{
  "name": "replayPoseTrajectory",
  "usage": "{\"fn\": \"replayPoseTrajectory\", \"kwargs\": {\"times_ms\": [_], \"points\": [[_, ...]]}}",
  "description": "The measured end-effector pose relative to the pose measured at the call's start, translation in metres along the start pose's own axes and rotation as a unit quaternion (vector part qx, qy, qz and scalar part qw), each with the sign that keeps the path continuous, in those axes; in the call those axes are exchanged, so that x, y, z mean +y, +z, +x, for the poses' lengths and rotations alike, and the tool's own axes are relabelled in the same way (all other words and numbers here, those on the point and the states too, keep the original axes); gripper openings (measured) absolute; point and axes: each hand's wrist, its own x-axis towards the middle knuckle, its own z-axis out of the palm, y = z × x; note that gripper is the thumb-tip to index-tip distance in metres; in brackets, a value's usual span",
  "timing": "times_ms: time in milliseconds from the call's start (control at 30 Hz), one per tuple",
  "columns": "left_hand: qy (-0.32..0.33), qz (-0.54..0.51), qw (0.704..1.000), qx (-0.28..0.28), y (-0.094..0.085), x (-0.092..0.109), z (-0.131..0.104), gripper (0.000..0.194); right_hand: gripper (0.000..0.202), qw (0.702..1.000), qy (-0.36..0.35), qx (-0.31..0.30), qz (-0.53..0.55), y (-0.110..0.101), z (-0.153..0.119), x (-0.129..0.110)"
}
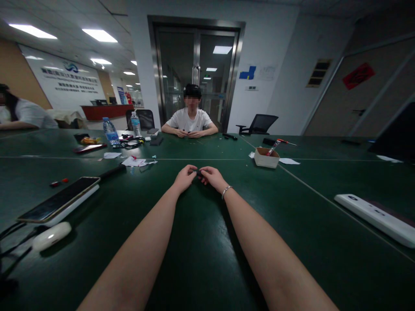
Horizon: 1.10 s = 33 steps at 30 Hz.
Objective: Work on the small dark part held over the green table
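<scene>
Both my arms reach forward over the dark green table (201, 242), and my hands meet near its middle. A small dark object (198, 172) sits between my fingertips; its shape is too small to make out. My left hand (185, 178) pinches it from the left with thumb and fingers. From the right, my right hand (211, 177) grips the same object, its fingers curled. A silver bracelet (226, 192) is round my right wrist.
Phone (61, 198), white mouse (52, 236) and cables lie left; bottles (110, 131) and papers (134, 161) stand or lie farther back. A small box (266, 158) is right of my hands, a white device (372, 216) far right. A person (192, 119) sits opposite.
</scene>
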Motion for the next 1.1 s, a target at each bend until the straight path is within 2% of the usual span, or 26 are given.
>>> {"fn": "replayPoseTrajectory", "kwargs": {"times_ms": [233, 333, 500, 667, 800, 967, 1100], "points": [[0.005, 0.024, 1.0, 0.008, -0.0013, 0.003, -0.0018, 0.026, 0.008, 1.0, 0.006, 0.0, -0.002, 0.0003, -0.0001, -0.0012], [-0.016, 0.013, 1.0, 0.0, -0.001, 0.0016, -0.0008, 0.027, 0.009, 1.0, 0.007, -0.001, -0.001, 0.0003, 0.0011, -0.0001], [0.01, 0.03, 0.999, 0.001, -0.0002, 0.0013, -0.0015, 0.025, 0.006, 1.0, 0.002, -0.003, 0.002, -0.0007, 0.0027, 0.0024], [-0.008, 0.021, 1.0, -0.017, -0.0004, 0.0027, -0.0024, 0.029, 0.008, 1.0, 0.005, 0.0, -0.004, 0.0003, 0.0009, 0.0001], [-0.007, 0.027, 1.0, -0.002, 0.0, -0.0001, -0.0006, 0.026, 0.009, 1.0, 0.006, 0.002, -0.005, 0.0009, -0.0008, -0.0016], [-0.012, 0.036, 0.999, -0.002, 0.0004, -0.0036, 0.0013, 0.032, 0.009, 1.0, 0.009, 0.002, -0.005, 0.0005, -0.0003, -0.0005], [0.0, 0.05, 0.999, 0.008, 0.0003, -0.0034, 0.0009, 0.026, 0.007, 1.0, 0.006, 0.003, -0.004, 0.0006, 0.0003, -0.0001]]}}
